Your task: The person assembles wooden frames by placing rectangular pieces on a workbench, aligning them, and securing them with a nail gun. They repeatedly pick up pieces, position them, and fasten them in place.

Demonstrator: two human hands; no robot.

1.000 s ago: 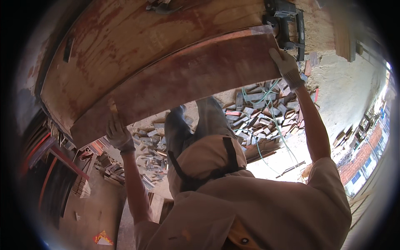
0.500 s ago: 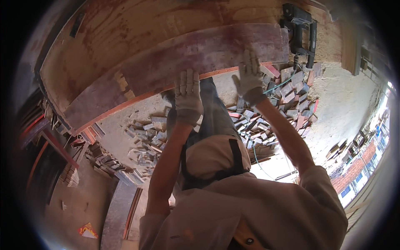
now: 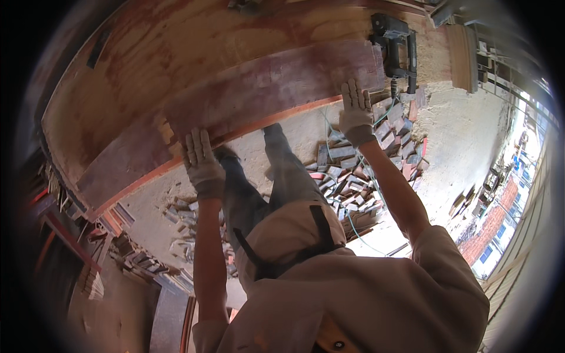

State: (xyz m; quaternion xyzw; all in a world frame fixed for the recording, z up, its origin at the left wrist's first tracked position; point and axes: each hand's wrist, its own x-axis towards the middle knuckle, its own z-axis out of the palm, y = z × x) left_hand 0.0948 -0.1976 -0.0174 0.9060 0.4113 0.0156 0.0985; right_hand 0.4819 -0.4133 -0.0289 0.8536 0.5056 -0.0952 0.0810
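Note:
A long, dark reddish board [image 3: 259, 88] lies along the near edge of a large wooden work surface [image 3: 176, 47]. My left hand [image 3: 202, 162], in a light work glove, rests with outstretched fingers on the board's near edge, close to a worn, bare patch. Further right, my gloved right hand [image 3: 355, 112] lies flat on the same edge, fingers extended. Neither hand grips anything. A black nail gun [image 3: 393, 47] with a hose at its lower end lies just beyond the board's right end.
Offcut wood blocks [image 3: 359, 182] are heaped on the floor below the bench, with a thin green hose [image 3: 352, 220] running across them. More wood strips [image 3: 138, 259] lie at the left. A stack of boards [image 3: 462, 57] stands at the far right of the bench.
My left hand has slid left along the board's edge, so my hands are farther apart. The bench, board and nail gun appear shifted left in view. My legs have spread apart.

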